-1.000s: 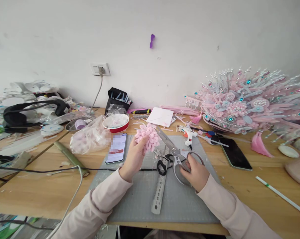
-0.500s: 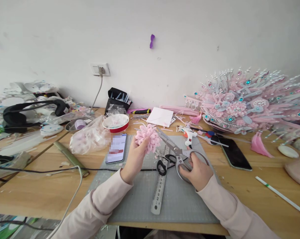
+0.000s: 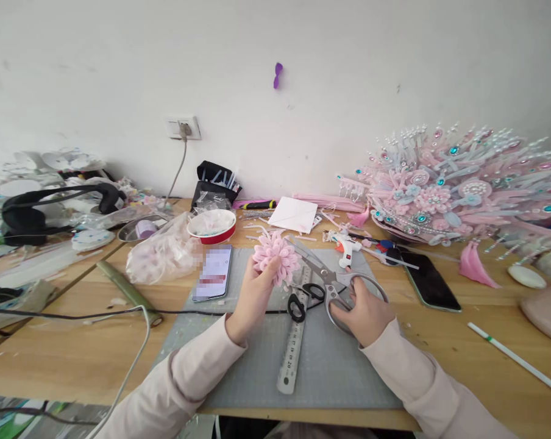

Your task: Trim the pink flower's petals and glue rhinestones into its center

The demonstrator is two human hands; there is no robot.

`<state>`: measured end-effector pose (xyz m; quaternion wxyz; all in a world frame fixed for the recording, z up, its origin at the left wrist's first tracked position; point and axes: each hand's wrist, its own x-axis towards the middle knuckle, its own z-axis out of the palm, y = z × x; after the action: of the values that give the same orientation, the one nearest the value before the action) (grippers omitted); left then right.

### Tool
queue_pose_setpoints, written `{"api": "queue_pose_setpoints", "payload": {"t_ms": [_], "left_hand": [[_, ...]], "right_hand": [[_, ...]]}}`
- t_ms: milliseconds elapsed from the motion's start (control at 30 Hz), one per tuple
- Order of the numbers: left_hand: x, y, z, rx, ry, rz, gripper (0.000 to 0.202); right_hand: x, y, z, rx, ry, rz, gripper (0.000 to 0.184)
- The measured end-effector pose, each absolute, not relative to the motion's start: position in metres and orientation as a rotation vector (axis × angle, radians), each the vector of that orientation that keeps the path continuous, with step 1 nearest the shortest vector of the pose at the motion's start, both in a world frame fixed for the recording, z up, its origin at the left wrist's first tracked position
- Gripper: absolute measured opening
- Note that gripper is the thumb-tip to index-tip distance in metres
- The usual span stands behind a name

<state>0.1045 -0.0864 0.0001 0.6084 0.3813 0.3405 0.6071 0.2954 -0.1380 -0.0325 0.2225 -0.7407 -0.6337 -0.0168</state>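
Between the thumb and fingers of my left hand (image 3: 256, 292) is a fluffy pink flower (image 3: 278, 255) with many looped petals, held above the mat. My right hand (image 3: 367, 312) grips the handles of large silver scissors (image 3: 329, 275). Their blades point up and left, with the tips close behind the flower's right edge; whether they touch it I cannot tell. Below, a smaller pair of black-handled scissors (image 3: 296, 308) lies across a steel ruler (image 3: 290, 360) on the grey cutting mat (image 3: 239, 378).
A phone (image 3: 213, 274) and a red-rimmed bowl (image 3: 214, 227) stand left of the flower. To the right are a glue gun (image 3: 347, 250), a dark phone (image 3: 431, 281) and a large beaded pink headdress (image 3: 453, 189). A black cable (image 3: 188, 312) crosses the mat.
My left hand and the flower have shifted slightly to the right, nearer the scissors. The right hand with the silver scissors has moved a little right too.
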Motion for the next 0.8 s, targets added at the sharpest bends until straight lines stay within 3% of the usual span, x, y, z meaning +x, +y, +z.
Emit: {"api": "queue_pose_setpoints", "payload": {"t_ms": [500,667,800], "left_hand": [[0.106,-0.085,-0.002,0.836,0.764,1.394,0.029],[0.105,-0.084,0.0,0.837,0.751,1.403,0.027],[0.105,-0.084,0.001,0.857,0.746,1.402,0.024]], "right_hand": [[0.299,-0.137,-0.039,-2.057,-1.861,-0.064,0.042],[0.299,-0.134,-0.039,-2.009,-1.704,0.217,0.035],[0.299,-0.127,-0.041,-1.704,-1.508,0.565,0.035]]}}
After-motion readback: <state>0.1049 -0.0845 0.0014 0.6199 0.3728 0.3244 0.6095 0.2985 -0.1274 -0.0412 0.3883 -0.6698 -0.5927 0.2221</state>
